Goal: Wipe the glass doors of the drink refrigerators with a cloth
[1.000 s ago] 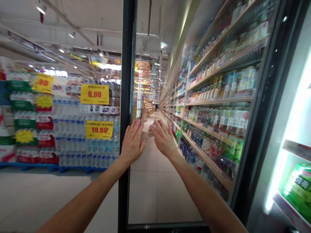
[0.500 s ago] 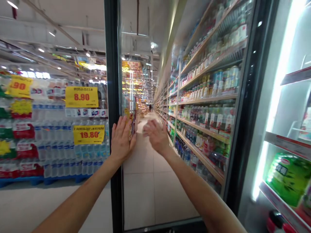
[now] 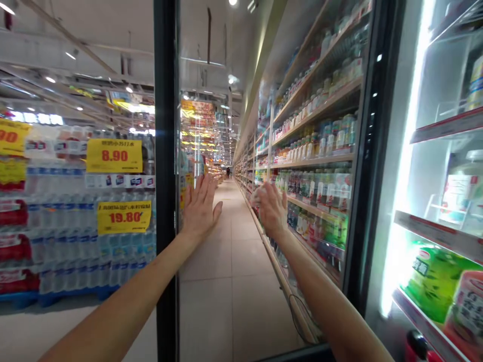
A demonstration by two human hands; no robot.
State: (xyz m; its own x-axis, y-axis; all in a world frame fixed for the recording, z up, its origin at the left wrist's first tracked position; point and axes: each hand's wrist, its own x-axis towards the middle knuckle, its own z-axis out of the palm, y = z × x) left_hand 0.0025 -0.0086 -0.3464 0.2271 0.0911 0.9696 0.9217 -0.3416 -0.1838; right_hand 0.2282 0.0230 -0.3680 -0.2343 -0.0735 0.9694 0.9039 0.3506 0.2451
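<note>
A glass cooler door (image 3: 211,306) in a dark frame stands swung out in front of me. My left hand (image 3: 199,208) lies against its glass near the left upright, fingers stretched and thumb apart, holding nothing. Farther right on the same pane, my right hand (image 3: 273,208) is curved and slightly blurred. A pale crumpled cloth (image 3: 257,196) shows at its fingertips, pressed between them and the glass; its edges are hard to make out. Through or in the glass appear an aisle and long shelves of bottles (image 3: 335,183).
The lit cooler interior is on the right, with a green pack (image 3: 433,281), a pinkish container (image 3: 468,306) and a large bottle (image 3: 458,186) on its shelves. At left, stacked water packs (image 3: 71,221) carry yellow price signs (image 3: 124,217). The tiled floor (image 3: 75,329) runs below.
My right hand has moved right across the glass with the cloth, away from my left. My left hand has shifted slightly right, off the frame and onto the pane. The view has turned slightly right.
</note>
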